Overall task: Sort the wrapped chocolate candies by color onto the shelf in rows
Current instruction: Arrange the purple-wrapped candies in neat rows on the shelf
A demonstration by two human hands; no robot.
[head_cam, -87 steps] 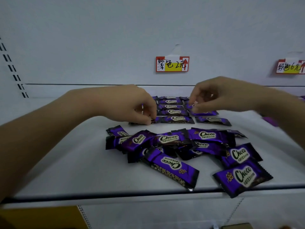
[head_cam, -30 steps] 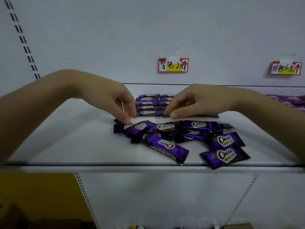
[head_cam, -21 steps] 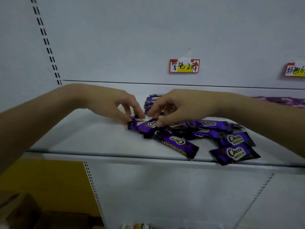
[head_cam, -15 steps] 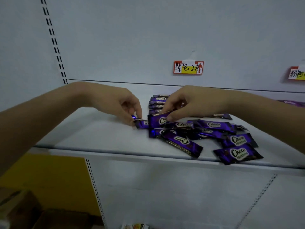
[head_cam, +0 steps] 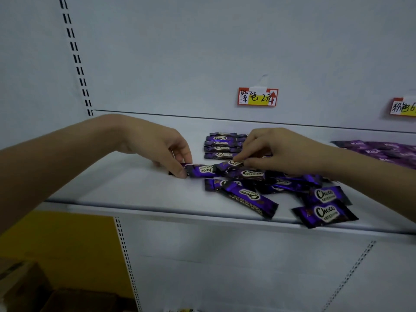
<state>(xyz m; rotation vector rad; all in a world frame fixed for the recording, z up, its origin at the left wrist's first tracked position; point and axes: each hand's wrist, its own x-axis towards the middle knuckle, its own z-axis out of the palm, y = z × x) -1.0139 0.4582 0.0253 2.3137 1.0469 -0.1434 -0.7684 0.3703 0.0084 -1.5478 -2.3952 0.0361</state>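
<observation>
Left grip (head_cam: 157, 147) pinching the end of a purple Choco candy (head_cam: 202, 171) at the loose pile's (head_cam: 283, 183) left edge, on the white shelf (head_cam: 112, 188). Right grip (head_cam: 276, 152) pinching a second candy (head_cam: 231, 164) atop the pile. Sorted stack (head_cam: 220, 145) sitting behind, beneath a price tag (head_cam: 257, 97).

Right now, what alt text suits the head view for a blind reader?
The left hand pinches the end of a purple candy and the right hand pinches a second candy, both at a loose pile on a white shelf. Behind lies a tidy row of candies, under a handwritten price tag.
</observation>
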